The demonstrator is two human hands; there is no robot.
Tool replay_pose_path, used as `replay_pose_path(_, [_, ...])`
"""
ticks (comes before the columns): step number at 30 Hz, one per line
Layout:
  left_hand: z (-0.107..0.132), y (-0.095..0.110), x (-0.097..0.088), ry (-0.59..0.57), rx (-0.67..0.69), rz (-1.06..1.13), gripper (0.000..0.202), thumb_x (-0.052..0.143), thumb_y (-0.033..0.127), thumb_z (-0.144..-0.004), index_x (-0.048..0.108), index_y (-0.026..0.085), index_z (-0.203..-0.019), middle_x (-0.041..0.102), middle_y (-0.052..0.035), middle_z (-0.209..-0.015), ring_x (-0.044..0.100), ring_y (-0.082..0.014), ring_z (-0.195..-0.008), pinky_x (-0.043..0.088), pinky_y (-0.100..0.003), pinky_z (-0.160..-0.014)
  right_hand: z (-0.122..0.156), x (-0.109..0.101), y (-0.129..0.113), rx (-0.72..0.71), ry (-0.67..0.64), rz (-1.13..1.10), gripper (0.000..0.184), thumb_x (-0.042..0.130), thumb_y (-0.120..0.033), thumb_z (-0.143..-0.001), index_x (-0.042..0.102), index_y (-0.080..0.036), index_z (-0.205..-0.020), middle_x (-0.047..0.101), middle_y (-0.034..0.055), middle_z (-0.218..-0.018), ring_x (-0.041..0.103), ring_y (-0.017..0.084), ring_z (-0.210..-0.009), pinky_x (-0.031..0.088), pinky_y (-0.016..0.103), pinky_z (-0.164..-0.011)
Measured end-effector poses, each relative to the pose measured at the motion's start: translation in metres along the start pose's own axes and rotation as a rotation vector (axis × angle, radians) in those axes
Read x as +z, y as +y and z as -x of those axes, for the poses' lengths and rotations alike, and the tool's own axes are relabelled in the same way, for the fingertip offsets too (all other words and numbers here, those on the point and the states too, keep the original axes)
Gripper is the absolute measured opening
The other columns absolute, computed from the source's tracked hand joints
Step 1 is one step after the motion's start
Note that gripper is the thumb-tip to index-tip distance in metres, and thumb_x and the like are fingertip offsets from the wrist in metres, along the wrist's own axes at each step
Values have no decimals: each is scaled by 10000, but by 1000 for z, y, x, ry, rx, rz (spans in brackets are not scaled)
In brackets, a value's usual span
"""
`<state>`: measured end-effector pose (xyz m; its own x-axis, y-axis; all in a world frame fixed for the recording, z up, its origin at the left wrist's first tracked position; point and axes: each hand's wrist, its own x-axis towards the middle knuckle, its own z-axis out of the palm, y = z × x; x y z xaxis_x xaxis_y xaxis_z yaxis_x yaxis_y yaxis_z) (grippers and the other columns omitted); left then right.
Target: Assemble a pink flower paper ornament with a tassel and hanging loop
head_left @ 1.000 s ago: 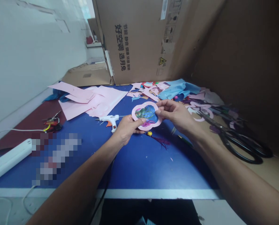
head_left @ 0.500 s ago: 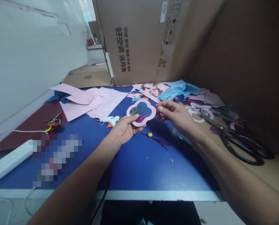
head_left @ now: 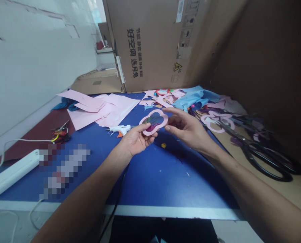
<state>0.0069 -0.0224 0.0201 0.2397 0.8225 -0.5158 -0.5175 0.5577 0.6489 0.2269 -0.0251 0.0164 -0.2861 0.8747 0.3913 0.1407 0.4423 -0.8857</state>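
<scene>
My left hand (head_left: 137,139) pinches a pink flower-shaped paper frame (head_left: 163,125) by its lower left side, thumb on top and fingers beneath. Inside the frame is a dark blue, green and purple picture. My right hand (head_left: 184,126) hovers at the frame's right edge, thumb and fingers apart; whether a fingertip touches the edge I cannot tell. Below the hands, a yellow bead (head_left: 163,145) lies on the table in shadow, its purple threads barely visible. A white glue gun (head_left: 120,129) with an orange trigger lies just left of my left hand.
Large black-handled scissors (head_left: 251,145) lie at the right over a pink flower-shaped cutout (head_left: 227,118). Pink paper sheets (head_left: 110,108) are spread at back left, with blue fabric (head_left: 196,98) and scraps at back right. A white power strip (head_left: 16,173) is left; a cardboard box (head_left: 155,47) stands behind.
My right hand has come lower and its thumb and fingers have spread at the frame's edge. The paper frame has tilted flatter in my left hand. The view has shifted slightly.
</scene>
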Motion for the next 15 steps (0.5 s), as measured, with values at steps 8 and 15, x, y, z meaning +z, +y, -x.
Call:
replay_pose_path(8, [-1,-5,-1,-71,104,-120,273,666,353,-1051,767,116,-1142,846,-140,-904,775,-162,-671,621,-250,-648,-2,2,8,19,104,30,236,822,-440,-923,863,-246,-1052,837,61,-1012,750,240,-891,612,380,-803])
replay_pose_path(15, [-4,-10,-6,29,518,-466,676,698,639,-989,570,251,-1527,759,1,-766,638,-130,-524,449,-223,-509,-7,-4,7,145,206,-55,298,883,-468,-847,847,-219,-1007,798,50,-852,705,184,-714,578,315,-645])
